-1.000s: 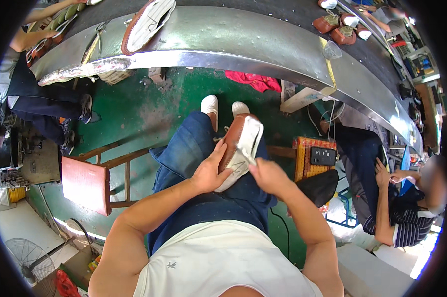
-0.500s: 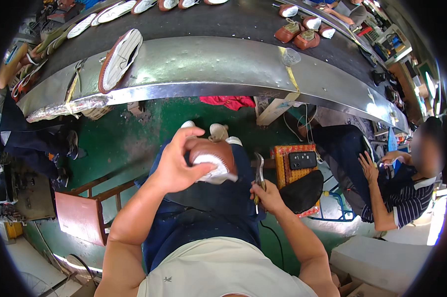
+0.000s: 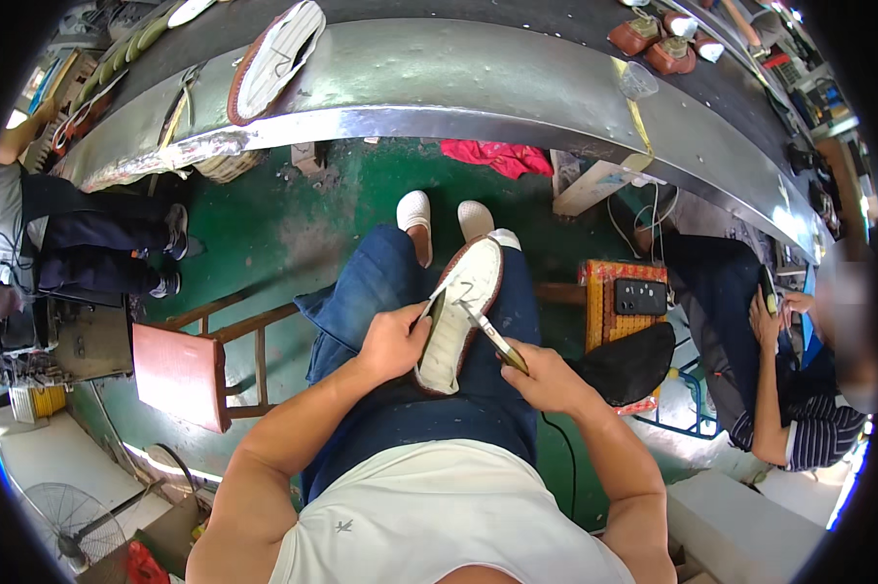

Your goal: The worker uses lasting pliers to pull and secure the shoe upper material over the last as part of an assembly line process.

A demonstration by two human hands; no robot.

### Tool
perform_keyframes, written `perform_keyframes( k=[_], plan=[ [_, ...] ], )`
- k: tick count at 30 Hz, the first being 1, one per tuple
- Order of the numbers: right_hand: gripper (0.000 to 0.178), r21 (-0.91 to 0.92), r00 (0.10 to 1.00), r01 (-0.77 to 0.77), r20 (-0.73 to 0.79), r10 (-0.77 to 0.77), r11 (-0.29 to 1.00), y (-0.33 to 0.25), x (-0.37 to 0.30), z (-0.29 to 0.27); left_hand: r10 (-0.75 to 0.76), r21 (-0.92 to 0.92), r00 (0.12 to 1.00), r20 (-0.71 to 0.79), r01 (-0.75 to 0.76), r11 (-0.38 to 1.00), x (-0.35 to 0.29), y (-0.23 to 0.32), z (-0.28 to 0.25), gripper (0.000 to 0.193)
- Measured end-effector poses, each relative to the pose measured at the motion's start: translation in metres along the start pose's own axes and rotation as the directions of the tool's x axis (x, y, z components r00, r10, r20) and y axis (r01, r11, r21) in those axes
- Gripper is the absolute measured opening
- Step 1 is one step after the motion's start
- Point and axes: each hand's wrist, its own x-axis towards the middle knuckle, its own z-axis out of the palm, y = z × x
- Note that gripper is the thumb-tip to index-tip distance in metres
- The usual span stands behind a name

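Over my lap lies a shoe [image 3: 449, 339], white on the face turned up and brown around its rim, with its long axis pointing away from me. My left hand [image 3: 396, 341] is closed on its left edge, thumb on top. My right hand [image 3: 550, 380] is wrapped round a pair of pliers [image 3: 497, 341] with metal jaws. The tips of the jaws meet the white face near a small loop of cord or thread at the middle of the shoe. Whether the jaws grip that thread is too small to tell.
Ahead runs a metal-edged bench [image 3: 410, 73] bearing another white-and-brown shoe [image 3: 276, 63] and several brown shoes [image 3: 670, 55]. To my left stands a wooden stool [image 3: 179, 375]; at right, a seat with a phone [image 3: 640, 297] and a black pad [image 3: 626, 366]. Other people sit on both sides.
The shoe has been turned from toe-on to white face up and lowered over my lap. My right hand has brought the pliers inward onto it. The view has tilted down.
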Motion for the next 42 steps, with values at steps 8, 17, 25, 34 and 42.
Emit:
perform_keyframes(
  k=[8,17,25,34,42],
  plan=[
    [0.034,-0.398,0.891,-0.116,0.364,0.272,0.91,-0.055,0.036,-0.054,0.166,0.105,0.986,0.002,-0.166,0.981,-0.008,0.018,0.004,0.029],
    [0.03,-0.105,0.991,-0.123,0.032,0.127,0.987,-0.009,0.032,0.027,0.01,-0.879,0.958,0.288,0.26,0.4,0.014,-0.023,0.038,0.072],
    [0.022,-0.418,0.99,0.012,-0.125,-0.071,0.909,-0.008,0.027,0.01,-0.055,-0.735,0.992,0.109,0.118,0.668,0.02,-0.038,0.06,0.07],
    [0.022,0.411,0.942,-0.331,0.206,0.267,0.849,0.01,0.057,0.016,-0.072,-0.548,0.997,-0.005,0.057,0.835,0.022,-0.027,0.051,0.064],
    [0.037,0.783,0.87,-0.479,0.485,0.094,0.396,0.049,0.048,0.022,0.284,-0.024,0.959,-0.003,-0.284,0.959,0.027,-0.006,0.022,0.055]
  ],
)
